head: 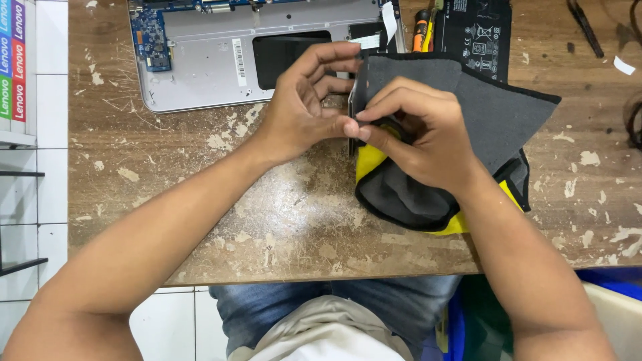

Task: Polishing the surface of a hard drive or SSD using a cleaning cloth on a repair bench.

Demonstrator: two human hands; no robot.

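Note:
Both hands meet over a worn wooden table (200,200). My left hand (304,107) grips the edge of a thin dark flat part (353,100), held upright on its edge. My right hand (414,134) pinches that same part at its near edge, thumb and forefinger closed, and rests on a grey and yellow cloth (481,113) with a black hem. The cloth lies bunched under my right wrist. Most of the flat part is hidden by my fingers.
An opened silver laptop base (200,73) with a blue circuit board (150,37) lies at the far edge. A black battery pack (478,33) and an orange-handled screwdriver (420,33) sit to its right. White tiled floor and a shelf (20,140) lie left.

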